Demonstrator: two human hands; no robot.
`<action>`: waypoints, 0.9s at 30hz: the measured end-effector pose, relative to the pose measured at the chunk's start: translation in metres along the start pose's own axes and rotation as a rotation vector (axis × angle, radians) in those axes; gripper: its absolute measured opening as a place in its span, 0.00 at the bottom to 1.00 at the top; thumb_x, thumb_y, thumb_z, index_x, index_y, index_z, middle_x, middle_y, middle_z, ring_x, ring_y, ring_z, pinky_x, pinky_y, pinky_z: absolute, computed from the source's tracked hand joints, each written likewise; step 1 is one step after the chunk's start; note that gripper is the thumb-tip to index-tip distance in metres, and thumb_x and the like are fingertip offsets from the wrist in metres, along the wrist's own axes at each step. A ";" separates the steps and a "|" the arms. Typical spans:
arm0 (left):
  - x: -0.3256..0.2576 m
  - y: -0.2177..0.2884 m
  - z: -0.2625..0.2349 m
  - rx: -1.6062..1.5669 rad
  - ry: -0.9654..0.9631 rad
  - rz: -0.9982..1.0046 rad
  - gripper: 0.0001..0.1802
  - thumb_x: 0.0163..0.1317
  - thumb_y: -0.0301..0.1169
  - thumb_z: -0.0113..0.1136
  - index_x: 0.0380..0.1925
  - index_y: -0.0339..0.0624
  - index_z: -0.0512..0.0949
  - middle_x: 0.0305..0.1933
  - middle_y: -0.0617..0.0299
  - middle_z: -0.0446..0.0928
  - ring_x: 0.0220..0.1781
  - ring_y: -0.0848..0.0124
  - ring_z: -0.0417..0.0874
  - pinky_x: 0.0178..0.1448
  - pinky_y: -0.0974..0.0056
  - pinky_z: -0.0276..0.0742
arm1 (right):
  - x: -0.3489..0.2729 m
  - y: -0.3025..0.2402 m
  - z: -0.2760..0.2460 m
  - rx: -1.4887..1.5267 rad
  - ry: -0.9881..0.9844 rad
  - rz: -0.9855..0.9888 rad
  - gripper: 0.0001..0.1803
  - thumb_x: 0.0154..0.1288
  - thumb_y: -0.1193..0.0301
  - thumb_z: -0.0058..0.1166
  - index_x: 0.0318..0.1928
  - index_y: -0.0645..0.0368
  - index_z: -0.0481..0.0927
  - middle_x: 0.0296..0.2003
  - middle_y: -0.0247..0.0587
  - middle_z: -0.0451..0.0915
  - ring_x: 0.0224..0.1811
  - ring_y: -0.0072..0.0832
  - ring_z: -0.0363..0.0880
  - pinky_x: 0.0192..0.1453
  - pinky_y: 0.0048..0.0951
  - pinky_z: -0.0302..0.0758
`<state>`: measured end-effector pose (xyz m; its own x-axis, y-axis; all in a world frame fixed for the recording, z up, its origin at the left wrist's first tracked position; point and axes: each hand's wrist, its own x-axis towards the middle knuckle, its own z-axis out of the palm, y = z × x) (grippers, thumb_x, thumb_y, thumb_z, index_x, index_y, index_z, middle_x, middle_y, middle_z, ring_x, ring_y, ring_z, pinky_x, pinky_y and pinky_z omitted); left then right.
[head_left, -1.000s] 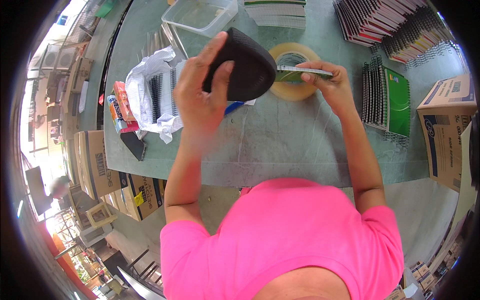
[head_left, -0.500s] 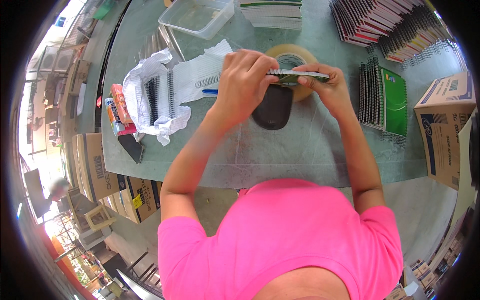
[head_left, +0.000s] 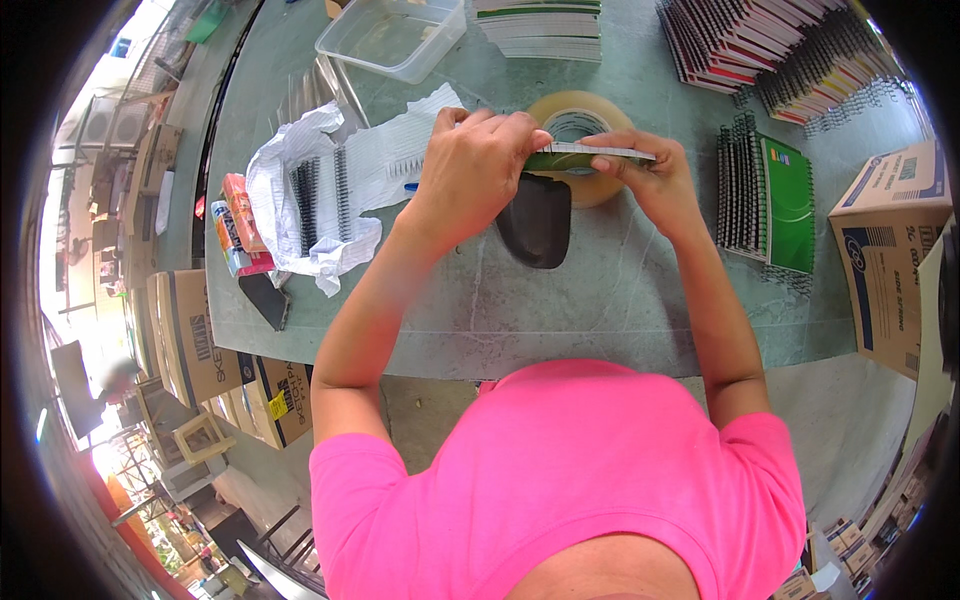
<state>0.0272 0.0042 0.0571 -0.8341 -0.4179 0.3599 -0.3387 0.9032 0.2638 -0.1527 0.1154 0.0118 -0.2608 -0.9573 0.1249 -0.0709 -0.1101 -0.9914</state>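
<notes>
While both hands work above the counter (head_left: 620, 300), I log the left hand (head_left: 475, 160) clenched round one end of a thin green notebook (head_left: 590, 155), right hand (head_left: 645, 175) pinching the other end. Notebook sits edge-on over the tape roll (head_left: 590, 190); a black curved object (head_left: 538, 220) lies just below.

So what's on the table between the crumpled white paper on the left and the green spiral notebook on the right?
In the head view, a black curved object lies between the crumpled white paper and the green spiral notebook, with the tape roll just beyond it.
</notes>
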 end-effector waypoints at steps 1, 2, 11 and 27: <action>0.000 0.000 0.001 -0.031 0.068 0.053 0.09 0.52 0.34 0.63 0.31 0.43 0.76 0.27 0.61 0.77 0.34 0.62 0.76 0.43 0.60 0.66 | 0.000 0.003 0.000 0.010 -0.002 -0.004 0.11 0.55 0.76 0.59 0.40 0.62 0.83 0.38 0.35 0.82 0.42 0.20 0.76 0.51 0.22 0.70; -0.001 0.001 0.005 -0.062 0.137 0.107 0.09 0.52 0.34 0.63 0.31 0.43 0.76 0.26 0.61 0.76 0.33 0.62 0.75 0.43 0.60 0.66 | 0.000 0.004 0.001 0.021 -0.005 -0.008 0.10 0.55 0.76 0.59 0.40 0.62 0.83 0.38 0.35 0.82 0.42 0.20 0.76 0.51 0.22 0.70; -0.023 0.026 0.014 -0.040 0.303 0.071 0.22 0.44 0.40 0.69 0.32 0.40 0.70 0.34 0.56 0.70 0.38 0.55 0.72 0.40 0.57 0.68 | 0.002 0.005 0.001 -0.081 0.047 -0.023 0.11 0.55 0.75 0.59 0.40 0.62 0.83 0.36 0.35 0.82 0.40 0.20 0.77 0.49 0.21 0.71; -0.040 0.017 -0.030 -0.456 0.299 -0.295 0.27 0.51 0.19 0.59 0.54 0.45 0.72 0.40 0.52 0.76 0.43 0.60 0.78 0.48 0.62 0.73 | 0.004 0.000 0.010 0.069 0.074 0.003 0.11 0.60 0.66 0.58 0.36 0.62 0.83 0.32 0.34 0.82 0.36 0.18 0.76 0.44 0.20 0.72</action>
<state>0.0674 0.0335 0.0744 -0.5533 -0.7125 0.4315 -0.2614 0.6404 0.7222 -0.1438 0.1084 0.0122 -0.3314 -0.9356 0.1222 -0.0046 -0.1280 -0.9918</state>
